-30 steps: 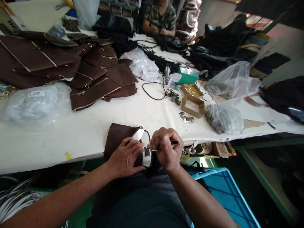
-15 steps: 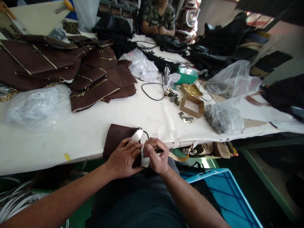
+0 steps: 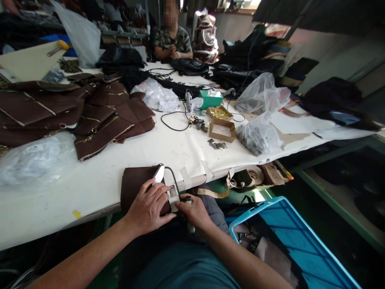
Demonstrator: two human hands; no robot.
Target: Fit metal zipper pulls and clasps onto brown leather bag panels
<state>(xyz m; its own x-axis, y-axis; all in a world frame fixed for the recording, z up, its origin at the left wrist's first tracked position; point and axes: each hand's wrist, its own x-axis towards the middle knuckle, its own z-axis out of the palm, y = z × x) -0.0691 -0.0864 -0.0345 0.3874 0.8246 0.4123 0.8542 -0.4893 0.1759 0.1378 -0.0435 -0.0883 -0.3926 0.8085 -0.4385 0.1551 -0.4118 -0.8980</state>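
A dark brown leather piece [image 3: 134, 182] lies at the table's front edge, with a white pointed flap [image 3: 159, 174] and a thin black edge curving along its right side. A small metal plate [image 3: 172, 191] shows on its pale part. My left hand [image 3: 147, 206] lies flat across the leather, fingers spread and tips by the white flap. Just right of the plate, my right hand [image 3: 195, 212] is closed round a small hand tool [image 3: 188, 199] with a dark end. The fingers hide most of that tool, and its kind does not show.
Brown leather bag parts [image 3: 105, 116] are heaped at left behind a plastic bag [image 3: 36, 160]. Cardboard boxes [image 3: 222, 130] and loose metal plates [image 3: 217, 144] lie ahead. A blue crate [image 3: 279, 202] stands low at right. Across the table sits a person [image 3: 173, 42] with hands together.
My right hand has dropped from above the pale part to its right edge, turning over with the tool, and the metal plate now shows. My left hand stays on the leather. The view has shifted.
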